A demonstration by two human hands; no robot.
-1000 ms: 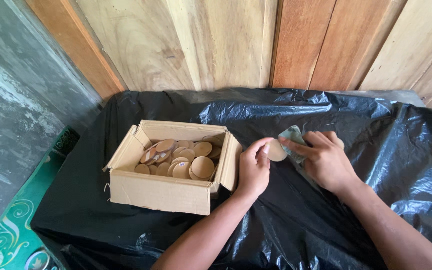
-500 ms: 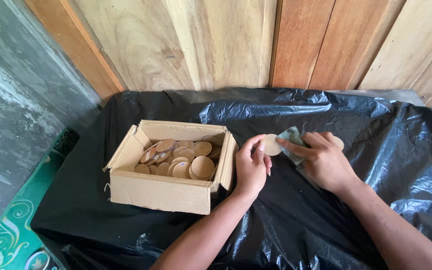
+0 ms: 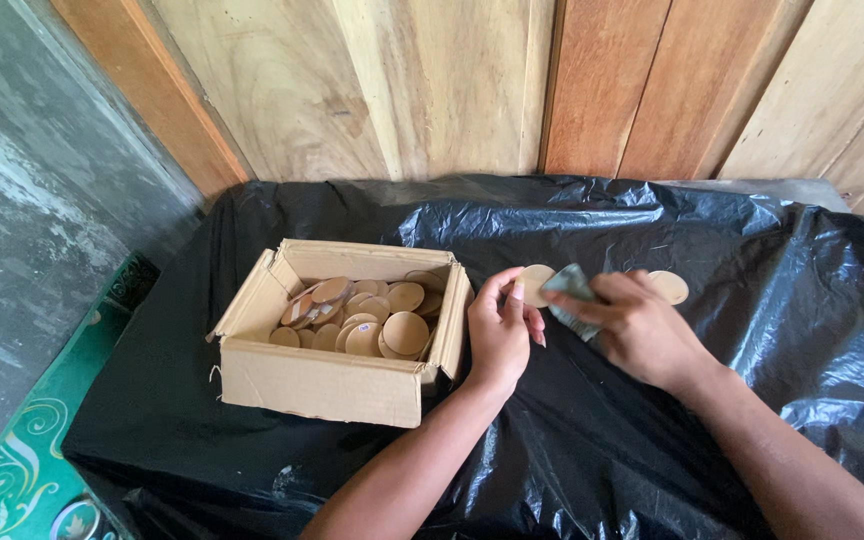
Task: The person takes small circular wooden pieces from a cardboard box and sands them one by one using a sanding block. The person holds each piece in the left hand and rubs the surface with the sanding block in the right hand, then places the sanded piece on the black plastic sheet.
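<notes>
Left hand (image 3: 500, 335) pinching round wooden disc (image 3: 532, 284), right hand (image 3: 642, 330) gripping grey-green cloth (image 3: 569, 290) — open brown cardboard box (image 3: 322, 380) alongside

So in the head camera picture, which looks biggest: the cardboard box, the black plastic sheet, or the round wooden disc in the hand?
1. Black plastic sheet, largest.
2. Cardboard box.
3. Round wooden disc, held by the left hand, smallest.

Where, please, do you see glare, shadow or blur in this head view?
Head view: soft daylight; white glare streaks the crinkled black plastic sheet, strongest at its back folds. The box shades its discs only lightly. Both hands, left and right, look sharp, no motion blur; the wall planks bow slightly at the frame edges.
</notes>
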